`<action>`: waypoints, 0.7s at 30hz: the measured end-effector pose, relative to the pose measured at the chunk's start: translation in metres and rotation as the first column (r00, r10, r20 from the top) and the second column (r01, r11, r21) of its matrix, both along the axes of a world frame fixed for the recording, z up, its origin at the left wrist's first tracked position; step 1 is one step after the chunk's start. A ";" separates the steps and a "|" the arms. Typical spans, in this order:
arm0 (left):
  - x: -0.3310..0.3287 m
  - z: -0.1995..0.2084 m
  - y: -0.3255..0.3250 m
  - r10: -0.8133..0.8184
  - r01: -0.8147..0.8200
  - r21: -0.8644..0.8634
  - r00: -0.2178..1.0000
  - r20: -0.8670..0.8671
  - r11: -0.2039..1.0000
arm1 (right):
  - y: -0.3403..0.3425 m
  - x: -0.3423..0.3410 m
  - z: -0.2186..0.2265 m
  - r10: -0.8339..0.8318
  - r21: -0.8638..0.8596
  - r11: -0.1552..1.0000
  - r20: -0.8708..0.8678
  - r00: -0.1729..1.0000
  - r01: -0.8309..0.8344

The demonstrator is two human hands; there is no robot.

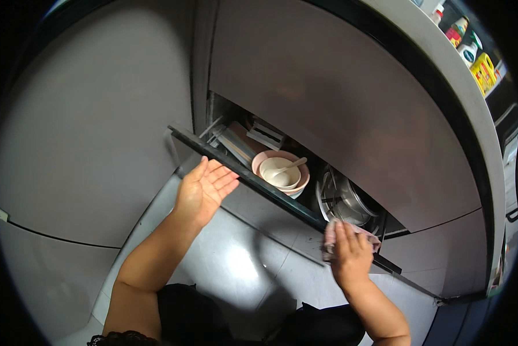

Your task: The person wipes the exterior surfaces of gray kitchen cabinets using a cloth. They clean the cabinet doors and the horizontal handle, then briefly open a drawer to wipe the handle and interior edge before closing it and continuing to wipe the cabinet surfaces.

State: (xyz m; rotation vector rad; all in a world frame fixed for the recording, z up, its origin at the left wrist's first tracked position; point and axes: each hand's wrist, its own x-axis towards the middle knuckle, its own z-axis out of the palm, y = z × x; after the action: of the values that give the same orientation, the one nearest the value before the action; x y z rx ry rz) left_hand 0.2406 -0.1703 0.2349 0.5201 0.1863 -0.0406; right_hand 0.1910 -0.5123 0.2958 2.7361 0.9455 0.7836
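Head view: the right hand (353, 260) has its fingers closed over a pink cloth (329, 241), which lies beneath them and sticks out at their nine and three o'clock, folded over the dark front rim of an open drawer (270, 194). Whether the thumb pinches it from below, I cannot tell. The left hand (203, 191), at the cloth's ten o'clock and well apart from it, is palm up and grasps nothing, its fingers outstretched beside the rim. Inside the drawer, at the cloth's eleven o'clock, a white bowl (281, 180) with a white spoon (289, 168) sits in a pink bowl (259, 160); metal cookware (354, 200) lies at its twelve.
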 end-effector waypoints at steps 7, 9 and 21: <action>-0.005 0.009 0.016 -0.020 0.008 -0.086 0.990 -0.138 0.996 | 0.158 0.049 -0.021 0.163 0.010 0.986 0.153 0.975 -0.167; -0.007 0.003 0.032 0.012 -0.028 -0.125 0.992 -0.129 0.992 | 0.210 0.060 -0.020 0.198 0.061 0.976 0.140 0.970 -0.208; 0.003 -0.027 0.074 0.166 -0.141 -0.414 0.986 0.026 0.899 | 0.391 0.115 -0.021 0.220 -0.001 0.975 -0.015 0.975 -0.220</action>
State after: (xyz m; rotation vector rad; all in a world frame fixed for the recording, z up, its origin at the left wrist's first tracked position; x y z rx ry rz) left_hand 0.2437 -0.0958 0.2076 0.0826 0.1535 0.0896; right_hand 0.3064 -0.1214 0.2748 2.6685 1.2688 0.7952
